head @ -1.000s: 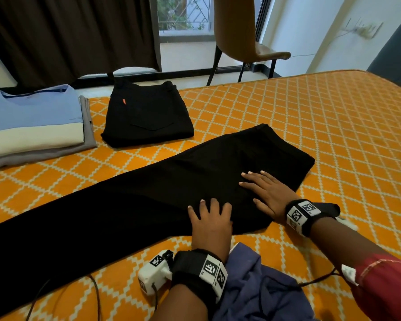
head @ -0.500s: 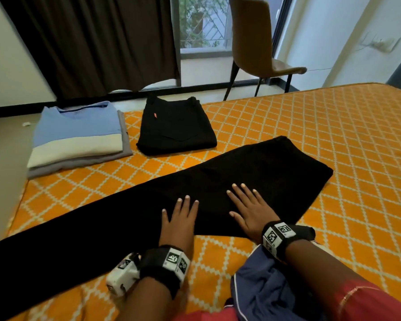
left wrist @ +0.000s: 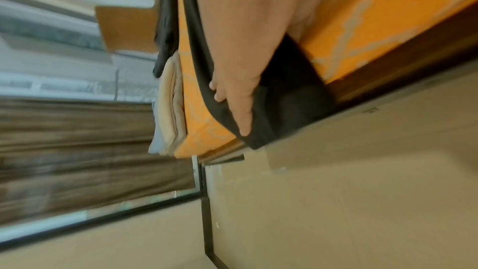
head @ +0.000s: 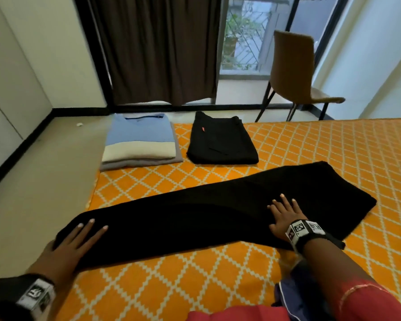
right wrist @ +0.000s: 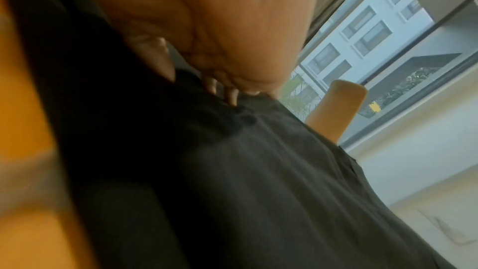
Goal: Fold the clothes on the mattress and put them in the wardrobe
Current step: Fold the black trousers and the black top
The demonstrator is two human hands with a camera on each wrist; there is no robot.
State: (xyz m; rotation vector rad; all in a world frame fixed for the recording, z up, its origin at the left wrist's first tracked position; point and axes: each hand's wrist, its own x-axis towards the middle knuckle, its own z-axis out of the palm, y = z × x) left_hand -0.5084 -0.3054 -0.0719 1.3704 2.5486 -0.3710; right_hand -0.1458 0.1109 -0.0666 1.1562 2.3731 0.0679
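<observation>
Black trousers [head: 206, 212] lie stretched in a long band across the near part of the orange patterned mattress [head: 333, 147], their left end at the mattress's left edge and their wider end toward the right. The left hand [head: 72, 244] rests flat on that left end, fingers straight and spread; the left wrist view shows the fabric overhanging the edge there. The right hand [head: 285, 216] lies flat, fingers spread, on the band right of its middle. Neither hand holds anything.

The step in hand looks like smoothing the band before folding it across. To do it well, the palms should sweep outward along the length so wrinkles leave at the ends, and the long edges should be lined up. For the fold, the left end would best be carried over to meet the right end squarely, with the right hand pinning the cloth so it does not slide.

Farther away sit a folded black garment [head: 220, 142] and, left of it, a folded stack [head: 139, 140] with a blue and cream top.
</observation>
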